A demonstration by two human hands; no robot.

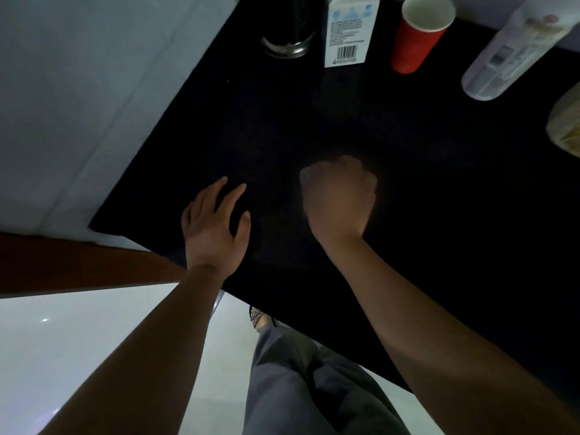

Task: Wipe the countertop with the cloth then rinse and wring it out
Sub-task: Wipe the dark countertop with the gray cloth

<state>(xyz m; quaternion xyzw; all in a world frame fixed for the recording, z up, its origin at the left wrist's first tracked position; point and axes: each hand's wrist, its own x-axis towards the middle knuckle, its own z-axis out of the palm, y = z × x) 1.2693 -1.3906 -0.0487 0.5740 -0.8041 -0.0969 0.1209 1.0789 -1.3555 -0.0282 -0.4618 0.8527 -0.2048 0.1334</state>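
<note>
The black countertop (408, 189) fills the middle of the view in dim light. My left hand (216, 227) lies flat near its front left corner with the fingers spread and nothing in it. My right hand (339, 199) is curled into a fist on the surface just to the right of it, blurred by motion. No cloth shows against the dark top; whether the fist holds anything is hidden.
Along the back stand a dark metal-based container (290, 29), a white carton (348, 29), a red paper cup (417, 36) and a lying clear bottle (508, 48). A pale bag (568, 120) sits at the right edge. A white wall is on the left, and pale floor lies below.
</note>
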